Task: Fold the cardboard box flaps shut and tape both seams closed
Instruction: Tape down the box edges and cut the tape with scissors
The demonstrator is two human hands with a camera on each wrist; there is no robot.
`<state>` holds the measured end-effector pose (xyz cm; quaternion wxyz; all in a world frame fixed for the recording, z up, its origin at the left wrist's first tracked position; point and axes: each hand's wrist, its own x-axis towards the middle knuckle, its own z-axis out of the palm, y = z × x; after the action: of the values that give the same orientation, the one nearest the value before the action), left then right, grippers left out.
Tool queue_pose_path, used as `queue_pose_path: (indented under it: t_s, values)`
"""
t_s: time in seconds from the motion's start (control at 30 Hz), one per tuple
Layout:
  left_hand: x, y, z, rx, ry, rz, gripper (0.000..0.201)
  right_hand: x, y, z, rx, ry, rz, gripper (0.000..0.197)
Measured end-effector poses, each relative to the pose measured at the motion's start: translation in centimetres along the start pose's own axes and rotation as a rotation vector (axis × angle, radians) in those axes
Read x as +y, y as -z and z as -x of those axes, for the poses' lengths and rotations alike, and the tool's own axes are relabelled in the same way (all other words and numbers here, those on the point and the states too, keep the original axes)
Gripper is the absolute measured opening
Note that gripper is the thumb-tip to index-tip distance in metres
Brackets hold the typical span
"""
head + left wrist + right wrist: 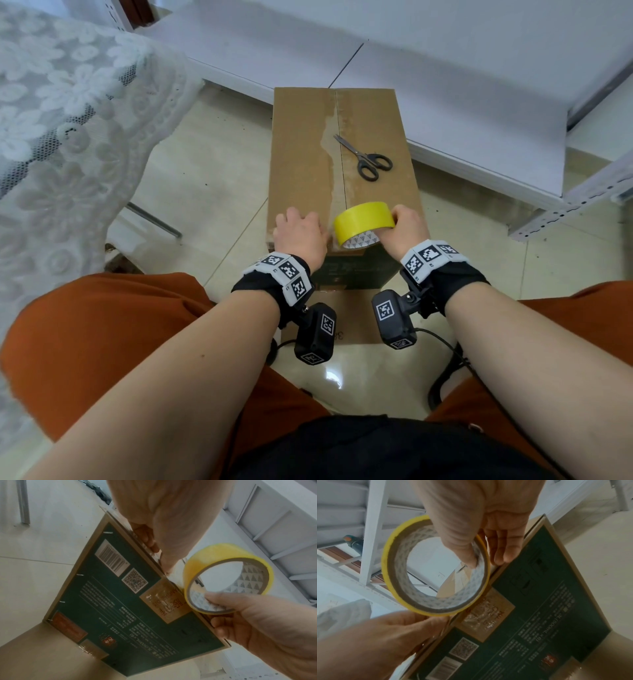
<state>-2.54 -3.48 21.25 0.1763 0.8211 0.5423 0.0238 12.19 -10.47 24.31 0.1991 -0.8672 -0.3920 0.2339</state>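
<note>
The cardboard box point(301, 144) stands on the floor with its top flaps folded shut; old torn tape marks run along the centre seam. Its dark green printed side point(120, 615) point(539, 601) faces me. My right hand point(407, 229) point(257, 622) point(471, 507) holds the yellow tape roll point(363, 216) point(228, 553) point(436, 601) upright at the seam's near end, thumb inside the core. My left hand point(298, 233) point(171, 513) point(376, 635) presses on the box top just left of the roll, thumb against the near edge. A short pale strip of tape runs from the roll under it.
Black-handled scissors point(366, 161) lie on the box top, right of the seam. White boards point(445, 85) lie behind and to the right. A perforated metal rail point(565, 212) is at right, a lace cloth point(51, 120) at left. My knees flank the box.
</note>
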Motion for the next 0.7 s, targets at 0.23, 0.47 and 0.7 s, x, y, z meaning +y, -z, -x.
queue_pose_path:
  t_s: [0.23, 0.47, 0.7]
  values:
    - [1.0, -0.1, -0.1, 0.001, 0.023, -0.034, 0.025, 0.4, -0.1, 0.0, -0.017, 0.074, -0.014, 0.014]
    - [0.5, -0.3, -0.1, 0.007, 0.037, 0.019, 0.026, 0.7, -0.3, 0.2, -0.001, 0.084, -0.054, 0.011]
    - [0.4, -0.4, -0.1, 0.0, 0.048, 0.026, 0.026, 1.6, 0.4, -0.1, 0.016, 0.068, -0.065, 0.008]
